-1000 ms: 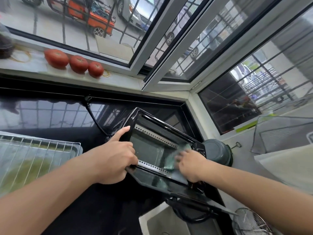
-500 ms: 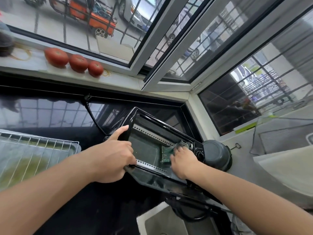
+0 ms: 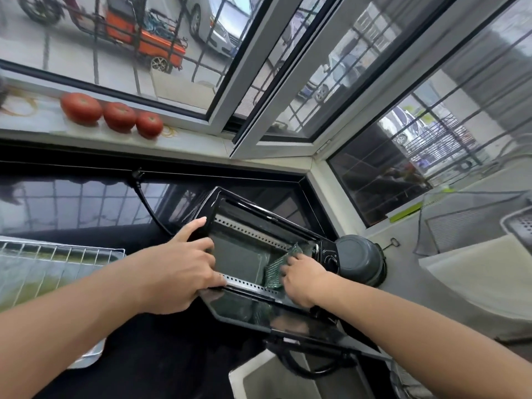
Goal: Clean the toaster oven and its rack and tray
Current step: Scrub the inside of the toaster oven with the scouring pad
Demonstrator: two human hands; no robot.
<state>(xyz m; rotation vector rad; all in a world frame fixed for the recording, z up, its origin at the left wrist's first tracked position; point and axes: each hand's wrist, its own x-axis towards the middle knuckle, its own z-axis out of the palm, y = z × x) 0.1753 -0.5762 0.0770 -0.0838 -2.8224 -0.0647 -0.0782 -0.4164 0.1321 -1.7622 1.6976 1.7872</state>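
1. The fingers (image 3: 290,262) of the right hand (image 3: 302,279) lie fairly flat on a green scouring pad (image 3: 277,267), pressing it against the inner right side of the toaster oven (image 3: 259,254); whether the thumb also pinches the pad I cannot tell.
2. The left hand (image 3: 181,272) grips the oven's left front edge: its thumb lies along the top corner of the black frame and its curled fingers wrap over the rim of the opening.
3. The pad looks thin, soft and floppy, so it should follow corners and perforated strips easily; judging by that, flat finger pressure suits it better than a pinch.
4. The oven sits tilted on the dark tabletop (image 3: 149,355), its opening turned up toward the camera and its glass door (image 3: 253,311) hanging open below. It appears a light, stiff metal box liable to slide under scrubbing, so the frame edge is a sound place to hold; the glass door is the fragile part to avoid leaning on.
5. Both forearms reach forward from the bottom of the view, the right wrist bent down into the cavity, the left one straighter.
6. The wire rack (image 3: 51,272) lies over the tray (image 3: 89,355) on the tabletop to the left, well apart from the oven.
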